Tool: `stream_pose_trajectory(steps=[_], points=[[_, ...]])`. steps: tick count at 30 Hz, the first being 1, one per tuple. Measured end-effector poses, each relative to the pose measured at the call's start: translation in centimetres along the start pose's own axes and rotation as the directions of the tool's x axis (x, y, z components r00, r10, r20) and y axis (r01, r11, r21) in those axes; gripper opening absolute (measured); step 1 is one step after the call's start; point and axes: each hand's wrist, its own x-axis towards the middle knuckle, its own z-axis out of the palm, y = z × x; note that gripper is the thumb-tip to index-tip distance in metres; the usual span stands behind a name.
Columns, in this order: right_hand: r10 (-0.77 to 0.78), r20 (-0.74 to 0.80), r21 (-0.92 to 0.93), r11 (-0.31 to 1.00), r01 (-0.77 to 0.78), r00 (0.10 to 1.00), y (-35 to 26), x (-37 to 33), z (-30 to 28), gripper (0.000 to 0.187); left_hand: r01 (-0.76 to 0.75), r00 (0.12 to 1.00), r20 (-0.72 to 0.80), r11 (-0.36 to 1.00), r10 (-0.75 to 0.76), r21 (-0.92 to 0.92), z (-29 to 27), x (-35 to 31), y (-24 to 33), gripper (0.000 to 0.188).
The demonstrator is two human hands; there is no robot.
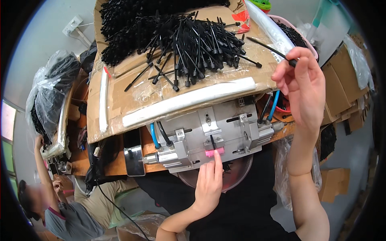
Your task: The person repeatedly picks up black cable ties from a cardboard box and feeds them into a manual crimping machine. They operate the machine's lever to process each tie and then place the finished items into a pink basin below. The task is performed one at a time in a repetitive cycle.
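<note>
My right hand is raised at the right, its fingers pinching the thick end of a thin black stick. The stick points up and to the left. My left hand is at the front of a metal fixture, index finger stretched out and the other fingers loosely bent. That fingertip touches a pink block on the fixture. Another black stick stands in the middle of the fixture, just above the block. Small metal cylinders with blue and black hoses flank it on both sides.
Behind the fixture, a tilted cardboard sheet carries a big heap of black sticks. A clear bowl is below the fixture. A phone-like dark device lies left. Another person works at the far left; cardboard boxes stand right.
</note>
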Motion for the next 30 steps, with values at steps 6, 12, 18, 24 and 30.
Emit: stream_pose_trajectory(steps=[6, 12, 18, 24, 30], points=[[-0.069, -0.07, -0.168, 0.984, 0.057, 0.995, -1.7, -3.4, 0.9, 0.021, -0.038, 0.999, 0.035, 0.998, 0.036, 0.041, 0.1, 0.6, -0.3, 0.069], [-0.049, 0.28, -0.632, 0.742, 0.222, 0.959, 0.6, -10.5, 1.8, 0.041, -0.079, 0.996, 0.035, 0.994, 0.076, 0.078, -1.3, 1.1, -0.8, 0.07], [0.065, 0.365, -0.632, 0.749, 0.197, 0.929, 5.4, -18.1, 5.1, 0.064, -0.197, 0.93, -0.29, 0.972, 0.227, 0.128, -8.0, 12.8, -1.8, 0.047], [0.105, 0.386, -0.637, 0.749, 0.183, 0.916, 8.0, -18.6, 6.2, 0.064, -0.19, 0.934, -0.262, 0.959, 0.242, 0.209, -8.3, 20.3, -4.9, 0.018], [0.163, 0.433, -0.677, 0.708, 0.201, 0.887, 5.7, -16.5, 5.9, 0.059, 0.048, 0.996, -0.041, 0.863, -0.08, -0.503, -14.7, 19.7, -8.4, 0.006]])
